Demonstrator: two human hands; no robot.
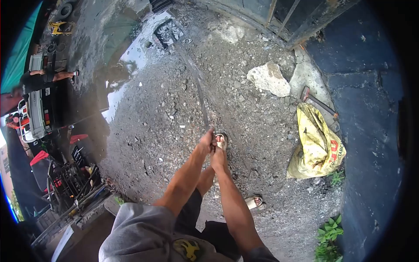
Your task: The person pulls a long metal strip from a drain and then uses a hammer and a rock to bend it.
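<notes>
My left hand (pixel 206 140) is closed around the end of a long dark shovel handle. Just below it, my right hand (pixel 218 157) is wrapped on the same end, the two hands nearly touching. The shovel (pixel 192 66) stretches away from me along the ground. Its squarish blade (pixel 157 31) lies far off at the edge of a puddle, with grey wet material in it. Under my hands, one sandalled foot (pixel 221 140) stands on the gravel.
A yellow sack (pixel 314 144) and a rusty-ended tool (pixel 321 105) lie by the dark blue wall (pixel 366 131) on the right. A pale broken slab (pixel 269 79) sits nearby. At left are a puddle (pixel 114 102), a standing person (pixel 37 81) and a truck (pixel 38 115).
</notes>
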